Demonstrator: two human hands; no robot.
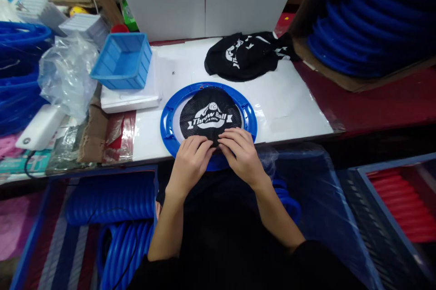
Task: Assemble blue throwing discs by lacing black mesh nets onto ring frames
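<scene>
A blue plastic ring (165, 124) lies on the white work surface at the table's front edge. Inside it rests a round black mesh fabric piece (194, 107) printed in white with "Throw Ball". My left hand (191, 162) pinches the near edge of this mesh, fingers bent and pressed together. Beside it, my right hand (242, 156) grips the same near edge, its thumb close to the left one. Both hands cover part of the ring's near side. Further back lies a pile of similar black mesh pieces (250, 60).
A light blue bin (138, 82) stands on a white slab (129, 103) at the left. Stacked blue rings fill a cardboard box (354, 83) at the right. A large white carton (204, 8) closes off the back. More blue rings (112, 201) sit below the table.
</scene>
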